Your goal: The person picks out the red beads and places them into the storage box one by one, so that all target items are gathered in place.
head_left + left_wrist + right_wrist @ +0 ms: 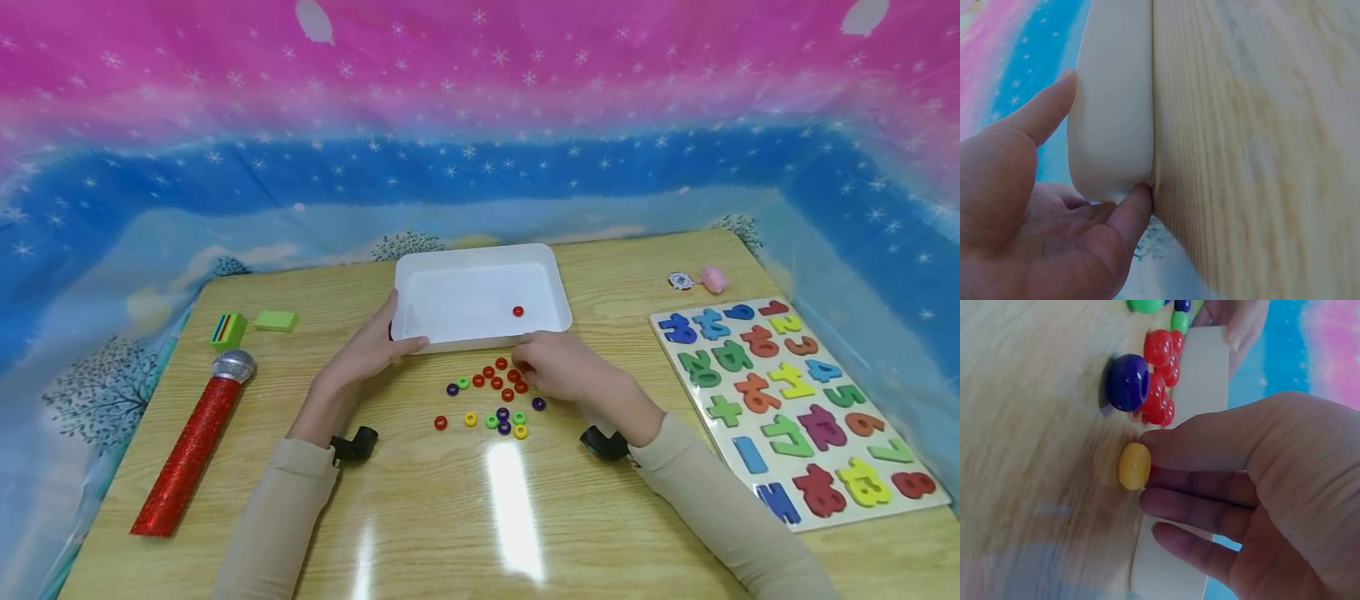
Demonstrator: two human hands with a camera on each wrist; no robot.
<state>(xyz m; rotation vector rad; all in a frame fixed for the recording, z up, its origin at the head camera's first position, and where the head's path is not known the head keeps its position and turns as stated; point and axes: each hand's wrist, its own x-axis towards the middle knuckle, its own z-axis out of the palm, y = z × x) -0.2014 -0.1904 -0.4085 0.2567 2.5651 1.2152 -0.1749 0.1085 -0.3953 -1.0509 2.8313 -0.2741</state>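
My left hand (366,348) grips the left end of a white tray (465,292), thumb at the rim and fingers against its outer side. One red bead (518,311) lies inside the tray. My right hand (566,367) is low at the tray's front edge, its thumb and fingertips closing on a red bead that is mostly hidden. Right by those fingertips is a yellow bead (1134,466), and a purple bead (1127,382) sits a little farther off. Several red beads (497,382) cluster beside the hand, with green, purple and yellow ones nearer me.
On the left lie a red glitter microphone (191,458), a striped green block (228,331) and a flat green block (276,321). A number puzzle board (798,408) covers the right side. Behind it are a poker chip (681,281) and a pink pig figure (713,279).
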